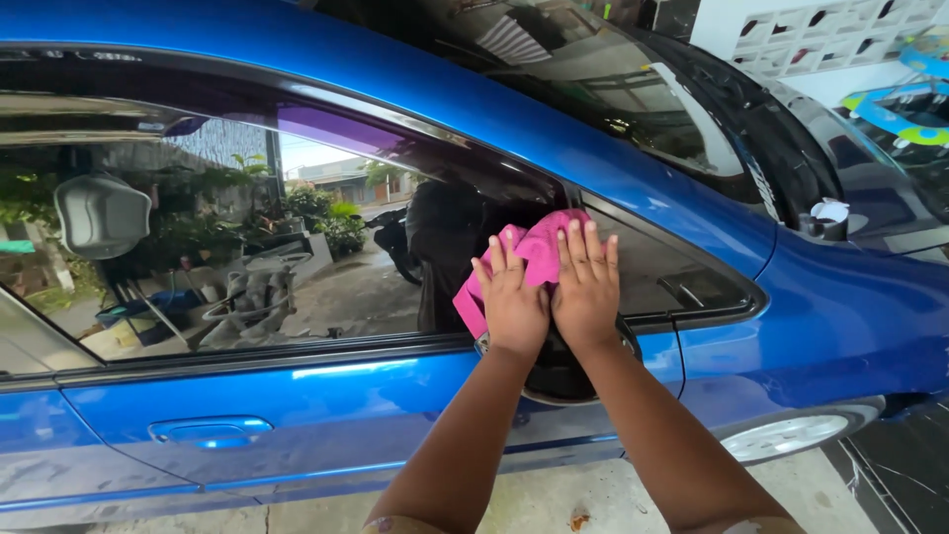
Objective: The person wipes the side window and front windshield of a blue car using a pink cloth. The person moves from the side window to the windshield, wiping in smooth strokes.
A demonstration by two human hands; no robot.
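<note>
A blue car (395,396) fills the view, seen from its side. Both of my hands press a pink cloth (539,252) flat against the rear side window (297,247), near its back corner. My left hand (512,297) lies on the lower left part of the cloth, fingers spread and pointing up. Beside it and touching it, my right hand (585,282) covers the cloth's right part. The cloth sticks out above and to the left of the hands. The glass mirrors plants, a street and a dark figure.
A blue door handle (210,430) sits low on the left. The small quarter window (672,272) lies right of my hands, the rear windscreen (613,89) above. A wheel (791,435) shows at lower right on a concrete floor (554,499). A white block wall (811,40) stands behind.
</note>
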